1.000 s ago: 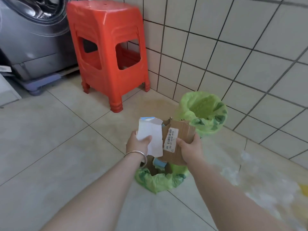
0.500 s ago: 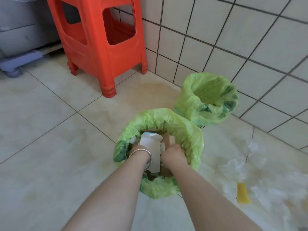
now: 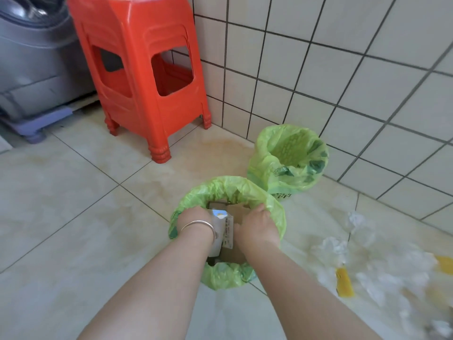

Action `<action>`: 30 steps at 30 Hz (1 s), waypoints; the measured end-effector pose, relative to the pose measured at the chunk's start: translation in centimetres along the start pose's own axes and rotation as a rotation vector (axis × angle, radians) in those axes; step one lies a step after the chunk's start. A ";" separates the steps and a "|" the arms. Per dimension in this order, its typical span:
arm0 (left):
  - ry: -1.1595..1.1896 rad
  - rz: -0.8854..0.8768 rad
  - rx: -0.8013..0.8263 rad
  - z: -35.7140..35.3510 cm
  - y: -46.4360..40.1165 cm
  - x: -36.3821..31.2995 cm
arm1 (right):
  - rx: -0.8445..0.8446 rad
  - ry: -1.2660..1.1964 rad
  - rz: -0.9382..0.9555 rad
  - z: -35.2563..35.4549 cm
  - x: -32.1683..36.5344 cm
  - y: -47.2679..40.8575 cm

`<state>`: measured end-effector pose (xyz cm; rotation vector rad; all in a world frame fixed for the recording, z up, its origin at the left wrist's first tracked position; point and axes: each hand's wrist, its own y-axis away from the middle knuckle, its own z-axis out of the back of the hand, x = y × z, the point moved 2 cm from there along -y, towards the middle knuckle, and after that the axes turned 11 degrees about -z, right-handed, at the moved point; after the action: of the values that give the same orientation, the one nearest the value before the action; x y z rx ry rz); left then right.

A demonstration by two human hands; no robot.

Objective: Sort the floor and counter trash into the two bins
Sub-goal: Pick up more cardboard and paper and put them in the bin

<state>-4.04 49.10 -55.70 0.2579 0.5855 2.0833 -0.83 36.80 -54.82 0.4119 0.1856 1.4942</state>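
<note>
Two bins lined with green bags stand on the tiled floor. Both my hands are inside the near bin (image 3: 224, 186). My left hand (image 3: 193, 218), with a silver bangle on the wrist, holds a white carton (image 3: 219, 225) with a blue top. My right hand (image 3: 257, 227) grips a brown cardboard piece (image 3: 232, 251) with a white label, pressed against the carton. The far bin (image 3: 289, 155) stands by the wall with nothing visible inside. Crumpled white tissues (image 3: 335, 246) and a yellow wrapper (image 3: 344, 283) lie on the floor to the right.
A red plastic stool (image 3: 144, 77) stands against the tiled wall at the back. A grey washing machine (image 3: 31, 62) on a purple base is at the far left. More white scraps and another yellow piece (image 3: 445, 265) lie at the right edge.
My hands have gone from holding the carton and cardboard above the near bin to pushing them down inside it. The view has tilted lower, then lifted a little.
</note>
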 end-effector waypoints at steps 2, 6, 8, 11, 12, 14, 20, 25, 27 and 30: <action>-0.150 -0.046 -0.063 1.7 2.4 -0.3 | -0.019 -0.008 0.036 1.7 -0.8 1.3; -0.320 -0.240 -0.252 4.7 7.8 -2.9 | -0.005 0.007 0.129 5.6 -3.8 5.3; -0.291 -0.363 -0.276 5.4 10.8 -5.2 | -0.020 -0.016 0.130 7.7 -6.3 7.7; -0.159 -0.504 -0.272 5.6 16.0 -9.1 | -0.073 -0.089 0.093 10.7 -11.0 10.9; -0.118 -0.539 -0.264 5.5 17.8 -10.4 | -0.091 -0.103 0.075 11.6 -12.8 11.9; -0.062 -0.607 -0.275 5.6 21.4 -13.3 | -0.132 -0.141 0.027 13.3 -16.9 13.9; 0.158 -0.804 -0.223 4.0 32.0 -23.3 | -0.217 -0.294 -0.105 16.4 -30.7 19.8; 0.216 -0.981 -0.098 -2.7 40.5 -31.8 | -0.249 -0.421 -0.268 16.3 -43.0 24.1; 0.198 -1.028 -0.066 -5.6 42.1 -35.0 | -0.260 -0.472 -0.331 15.6 -47.1 25.5; 0.161 -1.077 -0.017 -9.0 44.0 -38.2 | -0.240 -0.518 -0.418 14.3 -51.9 26.6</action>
<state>-18.94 -5.67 -39.82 -0.2155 0.6110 1.0626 -24.28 -15.97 -38.50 0.5154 -0.3019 0.9470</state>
